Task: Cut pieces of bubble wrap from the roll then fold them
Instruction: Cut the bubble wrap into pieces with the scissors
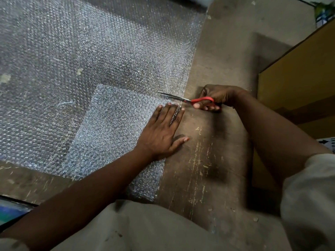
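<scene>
A wide sheet of clear bubble wrap lies unrolled over the worn wooden table, running away to the top of the view. On its near right part lies a thicker, folded-looking piece of bubble wrap. My left hand presses flat on that piece near its far right corner, fingers straight. My right hand grips red-handled scissors, whose blades point left into the sheet's right edge, just beyond my left fingertips.
A brown cardboard box stands at the right, close to my right forearm. A dark-framed object shows at the lower left edge. The end of the roll is barely visible at the top.
</scene>
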Demonstrator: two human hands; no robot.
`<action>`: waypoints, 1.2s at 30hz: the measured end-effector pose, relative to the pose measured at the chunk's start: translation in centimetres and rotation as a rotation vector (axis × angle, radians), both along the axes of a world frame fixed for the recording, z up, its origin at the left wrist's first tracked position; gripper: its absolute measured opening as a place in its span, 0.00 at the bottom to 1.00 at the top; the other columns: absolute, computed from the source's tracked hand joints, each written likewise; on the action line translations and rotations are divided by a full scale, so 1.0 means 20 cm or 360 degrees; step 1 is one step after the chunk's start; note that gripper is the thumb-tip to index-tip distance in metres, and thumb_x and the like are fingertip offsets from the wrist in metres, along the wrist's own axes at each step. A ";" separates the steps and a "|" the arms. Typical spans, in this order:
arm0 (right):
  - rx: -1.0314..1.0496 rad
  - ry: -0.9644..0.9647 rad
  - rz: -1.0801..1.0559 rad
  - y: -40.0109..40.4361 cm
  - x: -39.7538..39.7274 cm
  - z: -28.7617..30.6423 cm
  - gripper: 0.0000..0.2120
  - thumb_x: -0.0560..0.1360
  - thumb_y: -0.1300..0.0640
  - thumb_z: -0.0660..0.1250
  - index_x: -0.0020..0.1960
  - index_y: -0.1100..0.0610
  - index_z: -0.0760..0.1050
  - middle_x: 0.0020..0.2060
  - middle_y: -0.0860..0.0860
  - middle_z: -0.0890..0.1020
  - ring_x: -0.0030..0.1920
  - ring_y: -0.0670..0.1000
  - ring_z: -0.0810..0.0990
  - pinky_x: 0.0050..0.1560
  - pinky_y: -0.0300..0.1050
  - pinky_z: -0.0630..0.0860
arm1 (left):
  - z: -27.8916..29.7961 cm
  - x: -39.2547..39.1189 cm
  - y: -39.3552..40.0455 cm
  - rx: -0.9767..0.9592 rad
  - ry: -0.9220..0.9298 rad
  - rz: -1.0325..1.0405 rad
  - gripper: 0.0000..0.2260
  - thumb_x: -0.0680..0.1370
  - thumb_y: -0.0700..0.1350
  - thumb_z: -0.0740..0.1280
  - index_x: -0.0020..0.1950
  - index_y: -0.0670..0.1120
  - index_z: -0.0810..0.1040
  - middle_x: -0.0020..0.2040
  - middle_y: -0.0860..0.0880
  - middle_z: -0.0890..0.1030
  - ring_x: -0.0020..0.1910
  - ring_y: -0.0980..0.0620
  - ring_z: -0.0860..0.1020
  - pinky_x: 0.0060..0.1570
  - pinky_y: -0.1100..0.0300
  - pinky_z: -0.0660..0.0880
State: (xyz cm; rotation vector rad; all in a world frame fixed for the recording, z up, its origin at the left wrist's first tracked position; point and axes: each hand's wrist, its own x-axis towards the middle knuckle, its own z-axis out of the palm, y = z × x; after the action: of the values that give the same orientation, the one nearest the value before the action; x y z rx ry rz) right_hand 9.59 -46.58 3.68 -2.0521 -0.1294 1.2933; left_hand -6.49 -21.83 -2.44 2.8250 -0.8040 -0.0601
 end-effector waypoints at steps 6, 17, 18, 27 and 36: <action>-0.0023 -0.0023 0.0000 0.01 -0.01 0.01 0.23 0.65 0.43 0.83 0.31 0.59 0.77 0.26 0.56 0.73 0.20 0.49 0.67 0.23 0.37 0.63 | 0.00 0.00 0.00 0.0005 0.0019 -0.0001 0.41 0.85 0.70 0.44 0.88 0.43 0.49 0.87 0.37 0.55 0.87 0.39 0.50 0.83 0.39 0.49; -0.0007 -0.0017 0.0058 0.07 0.03 0.01 0.32 0.58 0.31 0.84 0.32 0.58 0.77 0.27 0.58 0.73 0.24 0.53 0.68 0.30 0.43 0.66 | -0.01 0.00 0.00 -0.0013 -0.0002 -0.0002 0.41 0.85 0.70 0.46 0.88 0.43 0.50 0.86 0.37 0.57 0.86 0.38 0.52 0.83 0.39 0.49; -0.0003 -0.0017 0.0061 0.07 0.03 0.01 0.32 0.58 0.31 0.85 0.32 0.58 0.77 0.28 0.58 0.73 0.23 0.53 0.68 0.29 0.42 0.66 | -0.01 0.00 0.00 -0.0014 -0.0004 0.0000 0.41 0.85 0.70 0.46 0.88 0.43 0.50 0.86 0.37 0.57 0.86 0.38 0.52 0.83 0.39 0.49; 0.0007 -0.0021 0.0055 0.09 0.02 0.00 0.30 0.59 0.33 0.85 0.31 0.57 0.78 0.26 0.57 0.73 0.23 0.52 0.67 0.28 0.41 0.64 | -0.01 -0.01 -0.01 -0.0011 0.0013 -0.0006 0.41 0.85 0.71 0.45 0.88 0.43 0.47 0.86 0.37 0.56 0.87 0.39 0.50 0.84 0.40 0.49; -0.0007 -0.0093 0.0074 0.15 0.03 0.02 0.27 0.63 0.36 0.84 0.39 0.60 0.84 0.26 0.54 0.75 0.22 0.49 0.69 0.24 0.38 0.66 | -0.01 -0.01 -0.01 0.0007 0.0023 -0.0008 0.41 0.85 0.71 0.44 0.88 0.43 0.48 0.87 0.37 0.55 0.87 0.38 0.49 0.83 0.39 0.49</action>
State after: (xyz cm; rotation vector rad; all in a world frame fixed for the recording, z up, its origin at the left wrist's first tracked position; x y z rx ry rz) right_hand 10.27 -43.52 4.14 -2.1023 -0.2019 1.2628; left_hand -6.60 -21.95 -2.65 2.8234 -0.8090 -0.0828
